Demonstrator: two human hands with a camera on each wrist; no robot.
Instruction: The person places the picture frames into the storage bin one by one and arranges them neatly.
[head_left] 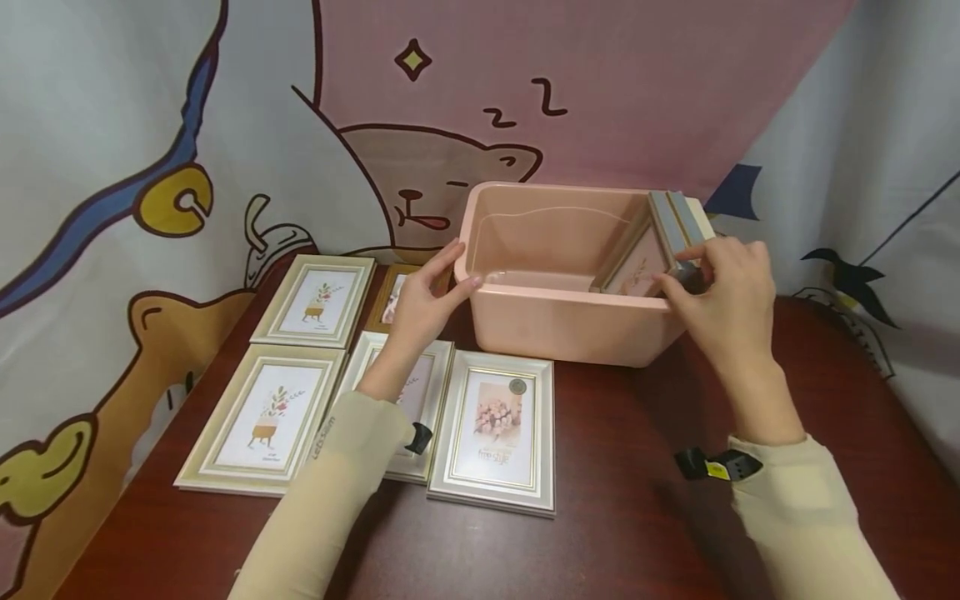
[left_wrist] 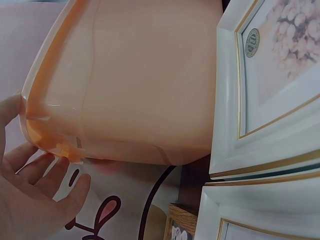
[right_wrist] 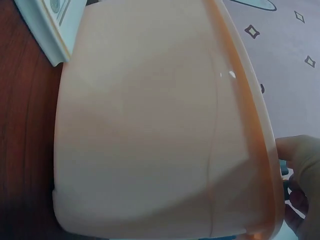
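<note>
A pink plastic bin (head_left: 577,329) stands on the table, and both hands are at its ends. My left hand (head_left: 420,304) holds the left front corner, thumb by the front rim and fingers along the end wall; the left wrist view shows this hand (left_wrist: 37,195) at the rim. At the opposite corner, my right hand (head_left: 723,292) grips the rim with bent fingers; its thumb presses on the edge in the right wrist view, where the hand (right_wrist: 302,175) is partly cut off. Several picture frames (head_left: 637,262) lean inside the bin's right end, partly hidden. A dark object under the right fingers is unclear.
Left of the bin lie two cream frames (head_left: 258,358), a white frame (head_left: 444,367) partly under the left arm, and a brown frame (head_left: 382,304). Another white frame (head_left: 543,433) lies before the bin. A cartoon-printed curtain (head_left: 600,92) hangs behind the dark red table (head_left: 600,533).
</note>
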